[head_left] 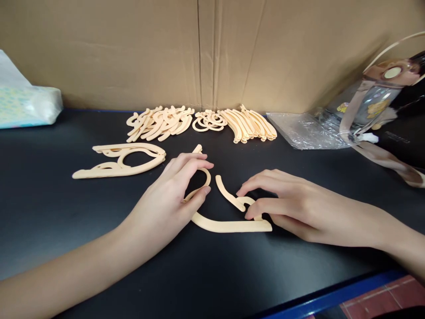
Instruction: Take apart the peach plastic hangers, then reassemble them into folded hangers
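My left hand (177, 188) reaches over a cream plastic ring (208, 177), thumb on its near side and fingers on its far side. Under that hand, a long curved hanger arm (229, 226) runs out to the right along the black table. A short piece (201, 149) shows beyond the fingertips. My right hand (282, 201) has its thumb and forefinger bent around a small curved hanger piece (229, 193), whose free end points up and left. The exact contact of the right fingertips is partly hidden.
A put-together folding hanger (142, 168) lies at left. Behind are piles of hooked pieces (159, 124), rings (209, 119) and curved arms (249, 124). A clear plastic bag (302, 130) and a strapped bottle (368, 102) stand right; a tissue pack (29, 106) sits far left against cardboard (133, 53).
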`<state>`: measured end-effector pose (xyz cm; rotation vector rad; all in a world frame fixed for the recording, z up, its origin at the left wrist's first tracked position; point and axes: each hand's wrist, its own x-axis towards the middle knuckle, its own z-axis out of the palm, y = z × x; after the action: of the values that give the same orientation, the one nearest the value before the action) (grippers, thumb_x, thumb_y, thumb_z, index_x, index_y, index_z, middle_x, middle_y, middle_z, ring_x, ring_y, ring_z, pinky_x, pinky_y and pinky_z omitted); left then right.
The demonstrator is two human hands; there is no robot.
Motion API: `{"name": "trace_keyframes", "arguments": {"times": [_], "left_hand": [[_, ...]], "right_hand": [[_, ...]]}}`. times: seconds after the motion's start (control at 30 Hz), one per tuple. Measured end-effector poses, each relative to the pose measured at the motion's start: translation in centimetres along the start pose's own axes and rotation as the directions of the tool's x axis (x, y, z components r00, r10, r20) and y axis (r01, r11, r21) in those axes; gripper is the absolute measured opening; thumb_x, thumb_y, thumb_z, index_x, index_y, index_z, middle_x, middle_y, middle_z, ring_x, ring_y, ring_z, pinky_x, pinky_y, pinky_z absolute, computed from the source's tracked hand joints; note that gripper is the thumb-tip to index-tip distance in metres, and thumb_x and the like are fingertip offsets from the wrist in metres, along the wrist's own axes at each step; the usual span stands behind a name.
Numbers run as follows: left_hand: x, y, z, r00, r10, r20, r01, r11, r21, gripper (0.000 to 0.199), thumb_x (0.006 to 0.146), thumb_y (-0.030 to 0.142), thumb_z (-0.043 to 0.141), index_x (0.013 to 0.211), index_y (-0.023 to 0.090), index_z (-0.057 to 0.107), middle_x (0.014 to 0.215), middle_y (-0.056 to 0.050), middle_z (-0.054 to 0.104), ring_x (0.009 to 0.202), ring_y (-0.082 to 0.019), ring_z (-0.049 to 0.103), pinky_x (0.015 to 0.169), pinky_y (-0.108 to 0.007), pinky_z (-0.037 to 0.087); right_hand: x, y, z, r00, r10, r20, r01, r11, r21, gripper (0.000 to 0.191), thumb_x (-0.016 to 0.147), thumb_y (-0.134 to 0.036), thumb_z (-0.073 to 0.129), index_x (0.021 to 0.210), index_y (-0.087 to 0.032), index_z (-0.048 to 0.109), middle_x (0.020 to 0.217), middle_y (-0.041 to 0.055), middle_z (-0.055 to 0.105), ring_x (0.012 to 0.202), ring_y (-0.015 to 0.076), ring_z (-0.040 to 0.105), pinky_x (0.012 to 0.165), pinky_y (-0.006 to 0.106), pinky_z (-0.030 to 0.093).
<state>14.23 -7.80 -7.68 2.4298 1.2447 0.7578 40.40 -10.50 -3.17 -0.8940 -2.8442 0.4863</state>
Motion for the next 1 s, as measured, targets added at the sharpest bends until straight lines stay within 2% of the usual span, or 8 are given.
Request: {"name": "trace_keyframes", "arguments": {"times": [0.2,0.27,0.33,0.37,0.53,0.67,0.83,1.0], "left_hand": [[0.2,-0.1,0.0,1.000,-0.014,0.010,0.014,0.999,-0.031,0.028,0.093,0.035,0.054,0.119,0.025,0.057,0.130,-0.004,0.059,0.125,-0.024,0.055,0.104,-0.043,0.046],[0.1,-0.2,0.0,0.999,-0.035,0.020,0.035,0.999,-0.036,0.032,0.091,0.039,0.057,0.121,0.026,0.058,0.126,-0.004,0.062,0.120,-0.026,0.059,0.103,-0.045,0.047],[0.0,-0.2,-0.2,0.999,-0.044,0.032,0.045,0.999,-0.016,0.037,0.089,0.044,0.059,0.122,0.027,0.059,0.126,-0.003,0.064,0.117,-0.027,0.061,0.103,-0.048,0.047],[0.0,-0.3,-0.3,0.998,-0.042,0.037,0.042,0.999,0.000,0.039,0.089,0.045,0.060,0.123,0.027,0.059,0.126,-0.003,0.065,0.116,-0.028,0.062,0.102,-0.048,0.048],[0.3,-0.2,-0.9,0.996,-0.058,0.061,0.059,0.998,-0.006,0.039,0.092,0.052,0.054,0.122,0.028,0.060,0.125,-0.001,0.067,0.114,-0.026,0.064,0.098,-0.043,0.051],[0.7,-0.4,-1.2,0.994,-0.084,0.074,0.089,0.994,-0.067,0.032,0.097,0.037,0.040,0.116,0.028,0.064,0.118,0.001,0.071,0.109,-0.023,0.067,0.095,-0.039,0.053],[0.8,-1.1,-1.0,0.999,-0.013,0.046,0.015,0.999,-0.048,0.040,0.093,0.019,0.035,0.119,0.025,0.064,0.124,0.001,0.070,0.115,-0.018,0.064,0.105,-0.034,0.048],[0.6,-1.2,-0.6,0.997,0.077,0.029,-0.079,0.996,0.051,0.040,0.094,0.017,0.035,0.119,0.023,0.065,0.127,-0.001,0.069,0.119,-0.020,0.064,0.106,-0.037,0.049]], "right_hand": [[0.2,0.0,0.2,0.999,-0.036,-0.035,0.037,0.999,0.007,0.024,0.097,-0.010,0.043,0.107,-0.017,0.063,0.119,0.0097,0.063,0.106,0.0186,0.057,0.093,0.031,0.044],[0.2,0.0,0.4,0.997,-0.035,-0.065,0.037,0.999,0.022,0.016,0.099,-0.024,0.052,0.107,-0.015,0.062,0.115,0.0108,0.064,0.104,0.0192,0.058,0.091,0.031,0.045],[0.2,0.0,0.5,0.995,-0.049,-0.082,0.053,0.998,0.037,0.029,0.093,-0.040,0.063,0.107,-0.014,0.061,0.112,0.0112,0.065,0.105,0.0208,0.058,0.091,0.032,0.045],[0.1,0.0,0.6,0.995,-0.059,-0.083,0.063,0.997,0.042,0.034,0.089,-0.043,0.068,0.107,-0.014,0.061,0.112,0.0109,0.065,0.106,0.0213,0.058,0.092,0.033,0.045],[0.1,0.0,0.7,0.995,-0.051,-0.080,0.055,0.997,0.053,0.031,0.085,-0.021,0.070,0.114,-0.016,0.058,0.113,0.0078,0.065,0.107,0.0194,0.057,0.095,0.031,0.044],[0.1,0.0,0.7,0.994,-0.048,-0.101,0.053,0.998,0.045,0.038,0.083,-0.016,0.067,0.119,-0.015,0.057,0.113,0.0078,0.064,0.106,0.0197,0.057,0.095,0.031,0.044],[0.2,0.2,0.7,0.993,-0.048,-0.112,0.052,0.998,0.037,0.041,0.079,-0.008,0.062,0.119,-0.014,0.057,0.114,0.0083,0.064,0.104,0.0198,0.057,0.093,0.032,0.045],[0.2,0.8,0.6,0.993,-0.064,-0.095,0.065,0.998,0.009,0.041,0.082,0.000,0.051,0.121,-0.015,0.058,0.115,0.0081,0.064,0.113,0.0195,0.054,0.099,0.034,0.043]]}}
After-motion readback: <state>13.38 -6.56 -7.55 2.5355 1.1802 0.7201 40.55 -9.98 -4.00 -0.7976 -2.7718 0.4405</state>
